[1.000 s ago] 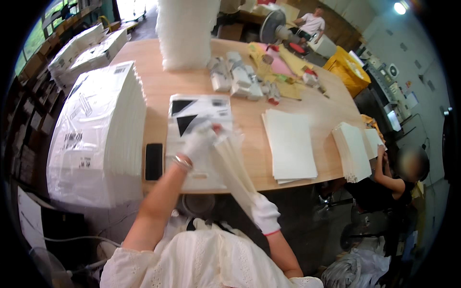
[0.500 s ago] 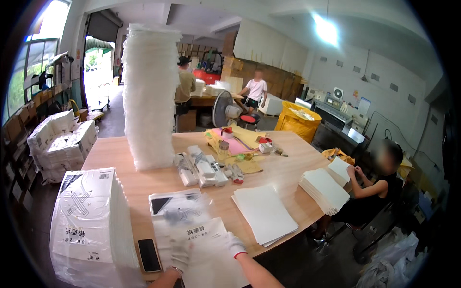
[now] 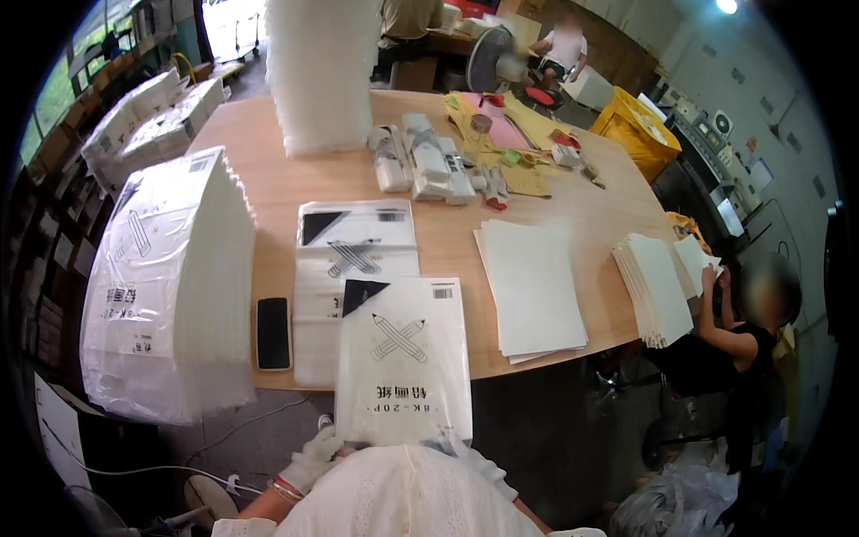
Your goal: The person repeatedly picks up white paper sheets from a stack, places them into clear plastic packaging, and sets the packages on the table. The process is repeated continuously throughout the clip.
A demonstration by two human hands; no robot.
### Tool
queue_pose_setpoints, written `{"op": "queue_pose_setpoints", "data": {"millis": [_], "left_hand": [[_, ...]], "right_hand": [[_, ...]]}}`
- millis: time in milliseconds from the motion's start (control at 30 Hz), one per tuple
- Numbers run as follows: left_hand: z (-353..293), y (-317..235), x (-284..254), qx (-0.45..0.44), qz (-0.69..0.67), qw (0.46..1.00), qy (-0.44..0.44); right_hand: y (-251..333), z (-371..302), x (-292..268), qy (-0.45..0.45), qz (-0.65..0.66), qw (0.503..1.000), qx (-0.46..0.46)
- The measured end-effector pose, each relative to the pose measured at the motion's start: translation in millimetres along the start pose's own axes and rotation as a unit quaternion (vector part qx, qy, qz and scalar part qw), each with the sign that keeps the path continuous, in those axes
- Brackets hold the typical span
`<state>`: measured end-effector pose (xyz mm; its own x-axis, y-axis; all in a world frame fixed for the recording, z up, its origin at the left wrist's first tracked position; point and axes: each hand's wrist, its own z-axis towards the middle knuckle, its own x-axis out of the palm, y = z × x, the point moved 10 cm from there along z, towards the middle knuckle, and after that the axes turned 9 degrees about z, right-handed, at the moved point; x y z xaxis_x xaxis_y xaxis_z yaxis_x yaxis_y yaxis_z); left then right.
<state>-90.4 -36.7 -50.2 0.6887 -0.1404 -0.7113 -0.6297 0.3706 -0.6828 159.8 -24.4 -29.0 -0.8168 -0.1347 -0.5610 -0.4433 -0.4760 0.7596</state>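
A flat pack of white paper in a printed clear sleeve (image 3: 403, 362), with crossed pencils and a black corner, is held between my gloved hands at my waist. Its far end overlaps the table's near edge. My left hand (image 3: 315, 458), in a white glove, curls around the pack's near left corner. At the near right corner is my right hand (image 3: 479, 464), closed on the pack, with part of it hidden behind my shirt. Beneath the pack's far left side lies another printed sleeve (image 3: 358, 246), flat on the table.
Left stands a tall stack of filled packs (image 3: 170, 286), with a phone (image 3: 274, 333) beside it. White sheets (image 3: 532, 286) lie right of centre. Farther back are a tall sleeve stack (image 3: 322, 80) and wrapped bundles (image 3: 429, 161). A person (image 3: 729, 331) handles paper at the right.
My view has tipped downward. Both hands have drawn back from the table to my waist, and the pack, earlier under my hands on the table, now shows its whole printed front.
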Motion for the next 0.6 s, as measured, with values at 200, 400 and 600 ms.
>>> {"op": "queue_pose_setpoints", "data": {"millis": [200, 400, 600], "left_hand": [[-25.3, 70.2, 17.2, -0.405, -0.071, 0.909, -0.073], [15.8, -11.5, -32.2, -0.133, -0.048, 0.981, -0.132], [45.0, -121.1, -164.1, 0.051, 0.16, 0.967, -0.193]], "right_hand": [[-79.1, 19.0, -0.4, 0.114, -0.111, 0.964, 0.211], [-152.6, -17.8, 24.4, 0.034, 0.318, 0.882, 0.346], [-25.4, 90.4, 75.9, 0.11, 0.115, 0.955, 0.252]]}}
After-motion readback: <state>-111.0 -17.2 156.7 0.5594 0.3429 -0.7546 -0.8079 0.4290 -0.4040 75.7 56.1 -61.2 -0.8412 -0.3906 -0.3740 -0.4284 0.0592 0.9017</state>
